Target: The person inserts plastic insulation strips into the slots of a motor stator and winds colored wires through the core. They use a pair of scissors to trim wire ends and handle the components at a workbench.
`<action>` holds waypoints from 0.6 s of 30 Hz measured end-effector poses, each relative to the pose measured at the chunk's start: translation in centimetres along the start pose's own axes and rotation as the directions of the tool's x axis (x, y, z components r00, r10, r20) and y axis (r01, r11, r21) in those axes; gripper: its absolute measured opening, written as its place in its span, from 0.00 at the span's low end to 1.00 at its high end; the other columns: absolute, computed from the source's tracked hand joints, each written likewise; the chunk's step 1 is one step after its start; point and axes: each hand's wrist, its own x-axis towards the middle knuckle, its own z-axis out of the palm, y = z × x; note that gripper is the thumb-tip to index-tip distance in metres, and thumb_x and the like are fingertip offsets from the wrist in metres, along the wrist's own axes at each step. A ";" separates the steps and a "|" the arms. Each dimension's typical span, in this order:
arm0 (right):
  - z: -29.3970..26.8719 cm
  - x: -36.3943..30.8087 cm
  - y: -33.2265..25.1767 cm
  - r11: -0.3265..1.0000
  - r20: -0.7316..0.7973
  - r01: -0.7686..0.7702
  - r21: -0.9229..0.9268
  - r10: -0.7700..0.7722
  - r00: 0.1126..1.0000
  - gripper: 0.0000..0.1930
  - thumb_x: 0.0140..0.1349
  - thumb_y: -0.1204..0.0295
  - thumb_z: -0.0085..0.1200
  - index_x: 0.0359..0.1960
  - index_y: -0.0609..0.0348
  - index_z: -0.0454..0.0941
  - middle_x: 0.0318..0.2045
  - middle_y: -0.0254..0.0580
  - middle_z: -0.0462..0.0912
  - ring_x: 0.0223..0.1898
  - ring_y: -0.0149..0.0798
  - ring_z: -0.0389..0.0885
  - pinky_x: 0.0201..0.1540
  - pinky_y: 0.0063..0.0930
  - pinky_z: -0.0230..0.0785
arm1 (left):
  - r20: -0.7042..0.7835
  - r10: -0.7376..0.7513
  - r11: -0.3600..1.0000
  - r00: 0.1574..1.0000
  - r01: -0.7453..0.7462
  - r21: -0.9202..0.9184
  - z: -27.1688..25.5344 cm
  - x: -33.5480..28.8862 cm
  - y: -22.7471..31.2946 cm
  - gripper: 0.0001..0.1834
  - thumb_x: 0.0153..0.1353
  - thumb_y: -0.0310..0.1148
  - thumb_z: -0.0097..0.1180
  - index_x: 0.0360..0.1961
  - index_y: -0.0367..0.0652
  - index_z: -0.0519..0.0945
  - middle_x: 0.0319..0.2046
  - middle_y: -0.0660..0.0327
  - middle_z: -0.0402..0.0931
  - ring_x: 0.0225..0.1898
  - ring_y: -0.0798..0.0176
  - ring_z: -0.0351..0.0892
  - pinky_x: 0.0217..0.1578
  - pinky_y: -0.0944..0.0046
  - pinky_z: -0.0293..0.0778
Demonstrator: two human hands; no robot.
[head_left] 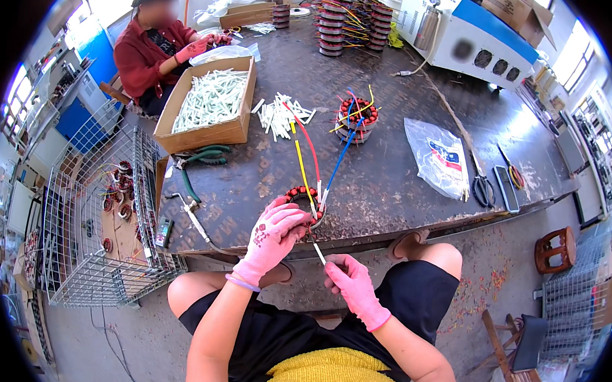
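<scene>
My left hand, in a pink glove, is closed on the near left side of a ring-shaped motor stator at the table's front edge. From the stator rise a yellow wire, a red wire and a blue wire, with white sleeves at their lower ends. My right hand, gloved too, pinches a thin white sleeve just in front of the stator. The sleeve's upper end points toward the stator; whether a wire is inside I cannot tell.
A cardboard box of white sleeves stands left, with a loose sleeve pile beside it. Behind are stacked stators. Green-handled pliers and a soldering iron lie left; a plastic bag and scissors right. A co-worker sits far left.
</scene>
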 end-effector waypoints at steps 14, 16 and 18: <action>3.8 2.5 -2.1 0.983 -0.084 0.182 0.026 -0.179 0.980 0.10 0.68 0.72 0.55 0.48 0.59 0.74 0.30 0.30 0.79 0.24 0.21 0.75 0.24 0.16 0.64 | -0.008 -0.037 0.996 0.999 0.038 0.082 0.9 -0.6 -0.9 0.31 0.44 0.33 0.72 0.54 0.47 0.79 0.45 0.60 0.82 0.54 0.52 0.79 0.62 0.50 0.69; 4.1 2.9 -2.9 0.969 -0.030 0.240 -0.049 -0.242 0.970 0.10 0.68 0.73 0.56 0.47 0.59 0.74 0.30 0.30 0.79 0.25 0.20 0.75 0.24 0.16 0.65 | -0.074 -0.027 0.993 0.997 0.036 0.116 1.0 -0.9 -1.0 0.31 0.44 0.31 0.72 0.54 0.46 0.79 0.43 0.60 0.83 0.52 0.52 0.80 0.61 0.50 0.70; 3.9 3.2 -4.2 0.938 0.045 0.313 -0.147 -0.309 0.950 0.10 0.68 0.72 0.57 0.48 0.59 0.74 0.32 0.29 0.79 0.26 0.20 0.75 0.27 0.15 0.66 | -0.124 -0.019 0.995 0.992 0.030 0.093 1.4 -0.8 -0.6 0.29 0.46 0.26 0.68 0.53 0.45 0.78 0.39 0.60 0.83 0.48 0.52 0.81 0.60 0.50 0.71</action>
